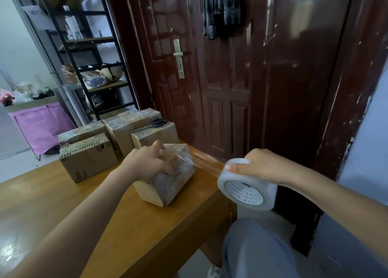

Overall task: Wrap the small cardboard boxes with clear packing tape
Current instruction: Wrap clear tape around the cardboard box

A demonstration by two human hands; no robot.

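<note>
On the brown wooden table (88, 204), the left hand (147, 164) presses down on a small cardboard box partly sheathed in clear tape (168, 177), fingers curled over its top edge. Right of that box, off the table's edge, the right hand (258, 164) grips a fat roll of clear packing tape (245, 185) — a sheet of tape stretches from roll to box. Beyond the box stand more cardboard boxes (90, 158), some already glossy with tape, and black-handled scissors (156, 123) lie on the farthest ones — a dark red door (220, 78) behind.
</note>
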